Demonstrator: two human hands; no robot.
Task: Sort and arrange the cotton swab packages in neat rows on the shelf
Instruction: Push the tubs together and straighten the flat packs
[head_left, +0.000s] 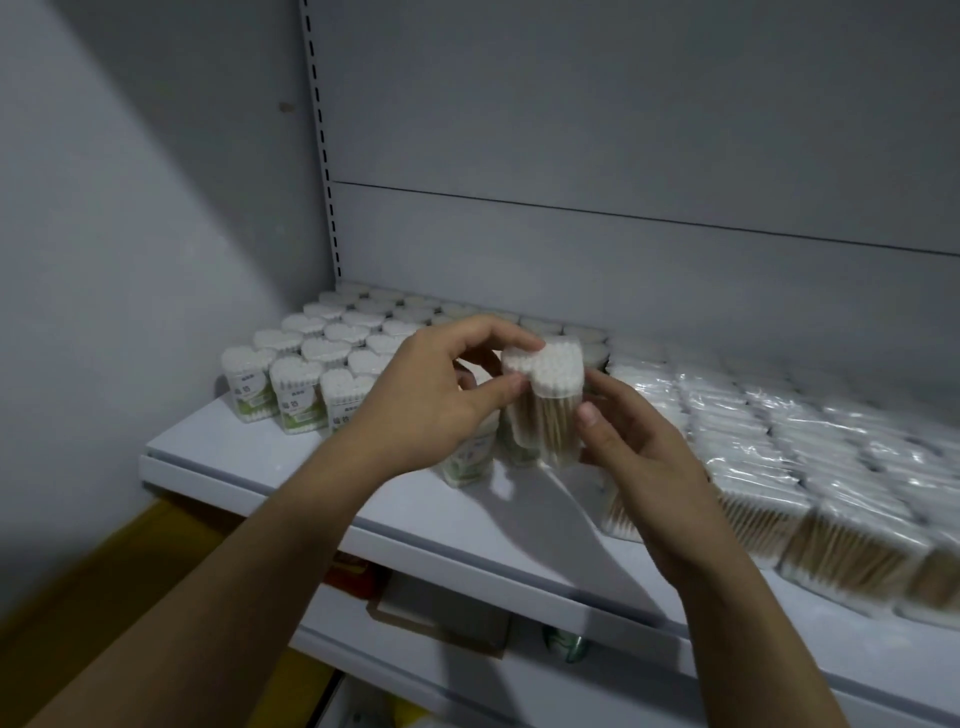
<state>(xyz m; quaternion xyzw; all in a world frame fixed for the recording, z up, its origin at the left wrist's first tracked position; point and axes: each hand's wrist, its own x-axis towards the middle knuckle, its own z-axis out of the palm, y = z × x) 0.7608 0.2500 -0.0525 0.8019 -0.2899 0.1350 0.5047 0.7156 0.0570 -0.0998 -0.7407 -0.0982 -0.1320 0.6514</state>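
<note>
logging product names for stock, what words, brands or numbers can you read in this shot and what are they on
Nothing here reads clearly enough to quote.
Labels on the front boxes: green and white with dark characters, too blurred to read.
Label on the green-labelled box: too blurred to read.
The held box, gripped by the left hand and right hand: no label faces the camera.
The plastic bags: no print visible.

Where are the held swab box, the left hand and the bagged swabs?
held swab box (548, 408), head view, clear front wall
left hand (428, 400), head view, back of hand
bagged swabs (779, 441), head view, top of a bag
</note>
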